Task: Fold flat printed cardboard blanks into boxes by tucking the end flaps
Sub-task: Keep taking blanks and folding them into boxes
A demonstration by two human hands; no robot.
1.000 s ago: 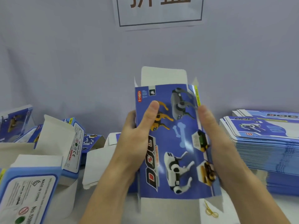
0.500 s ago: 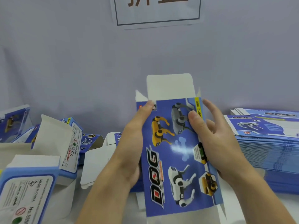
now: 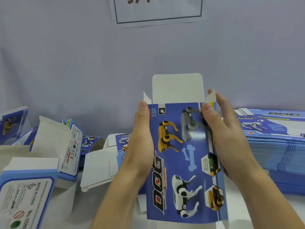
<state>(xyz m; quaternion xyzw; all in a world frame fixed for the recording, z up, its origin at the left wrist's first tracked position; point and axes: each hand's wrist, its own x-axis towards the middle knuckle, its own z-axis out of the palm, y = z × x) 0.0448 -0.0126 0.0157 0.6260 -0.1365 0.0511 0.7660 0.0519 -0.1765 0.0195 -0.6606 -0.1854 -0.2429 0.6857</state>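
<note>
I hold a blue printed box blank (image 3: 184,156) upright in front of me; it shows robot dogs and the word DOG. Its white top flap (image 3: 177,88) stands open above the blue panel, with small side flaps at both upper corners. My left hand (image 3: 142,139) grips the blank's left edge, thumb on the front near the top corner. My right hand (image 3: 226,136) holds the right edge, thumb on the front and a fingertip touching the right side flap (image 3: 211,96).
A tall stack of flat blue blanks (image 3: 277,149) lies on the right. Several folded or half-open boxes (image 3: 54,146) crowd the left side, one with a white warning label (image 3: 24,200) near the lower left corner. A grey wall with a paper sign (image 3: 158,10) stands behind.
Both hands have slid up the blank toward its top corners. The blank sits lower in view, and the right fingertip now reaches the right side flap.
</note>
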